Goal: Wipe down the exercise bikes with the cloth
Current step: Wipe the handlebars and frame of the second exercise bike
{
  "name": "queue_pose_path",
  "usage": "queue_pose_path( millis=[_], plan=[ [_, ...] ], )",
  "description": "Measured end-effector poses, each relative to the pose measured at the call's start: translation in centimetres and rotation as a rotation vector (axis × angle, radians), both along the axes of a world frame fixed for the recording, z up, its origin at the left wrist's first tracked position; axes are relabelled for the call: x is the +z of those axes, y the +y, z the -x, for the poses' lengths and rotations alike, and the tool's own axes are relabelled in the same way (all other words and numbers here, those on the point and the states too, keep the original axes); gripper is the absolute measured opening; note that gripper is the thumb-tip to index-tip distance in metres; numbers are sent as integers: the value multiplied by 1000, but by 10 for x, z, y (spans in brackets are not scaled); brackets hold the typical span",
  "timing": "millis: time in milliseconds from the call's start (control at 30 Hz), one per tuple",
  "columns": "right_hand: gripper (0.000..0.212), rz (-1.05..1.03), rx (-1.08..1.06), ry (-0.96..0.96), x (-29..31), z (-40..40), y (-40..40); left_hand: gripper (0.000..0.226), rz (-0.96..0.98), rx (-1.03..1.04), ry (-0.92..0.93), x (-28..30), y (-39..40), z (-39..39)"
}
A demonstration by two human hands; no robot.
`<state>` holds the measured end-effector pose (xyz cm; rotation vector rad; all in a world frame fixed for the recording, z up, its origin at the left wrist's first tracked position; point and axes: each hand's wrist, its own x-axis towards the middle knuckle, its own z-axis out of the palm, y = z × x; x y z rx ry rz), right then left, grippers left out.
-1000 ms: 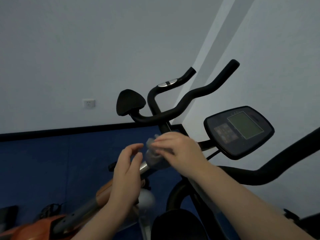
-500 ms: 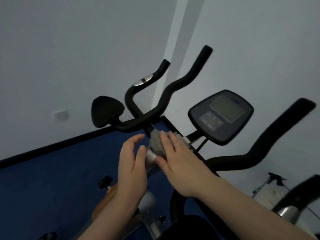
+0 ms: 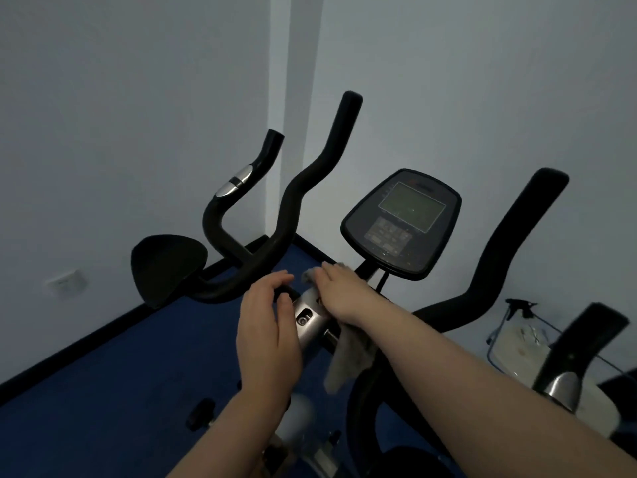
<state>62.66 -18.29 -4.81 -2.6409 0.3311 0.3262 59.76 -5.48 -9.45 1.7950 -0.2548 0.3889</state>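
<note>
Grey cloth: crumpled rag (image 3: pixel 348 357) is draping over the silver metal handlebar stem (image 3: pixel 310 319).
Right hand (image 3: pixel 344 294): is pressing it flat, fingers straight.
Left hand (image 3: pixel 265 326): is curling around the stem, steadying.
Advice: should be wiping downward, firmly.
</note>
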Motion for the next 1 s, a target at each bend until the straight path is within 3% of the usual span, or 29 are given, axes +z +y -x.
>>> queue_pose_path(
  millis=[33,167,367,500,600,667,733,833,900,1000],
  plan=[
    [40,60,43,-11,1,2,2,30,-3,-8,-1,0,0,-1],
    [48,-13,26,-29,2,39,15,30,-11,-10,-2,0,0,0],
    [31,123,27,76,52,8,-18,29,-160,-90,-69,11,2,-2],
    [37,91,-195,-163,75,20,-70,21,-242,-194,-131,38,-15,-16],
    [34,190,-371,-404,89,10,-114,22,-428,-275,-46,50,-34,-34],
    [37,180,-417,-462,90,-15,-136,26,-575,-304,52,49,-42,-40],
    [39,203,-345,-481,78,-44,-146,26,-673,-262,53,41,-44,-41],
    [52,468,-131,-409,41,-74,-141,22,-682,-203,52,35,-43,-41],
    [57,592,-113,-440,20,-81,-132,21,-680,-183,55,34,-43,-43],
    [59,625,41,-409,5,-71,-100,22,-681,-181,44,33,-41,-41]
  ],
)
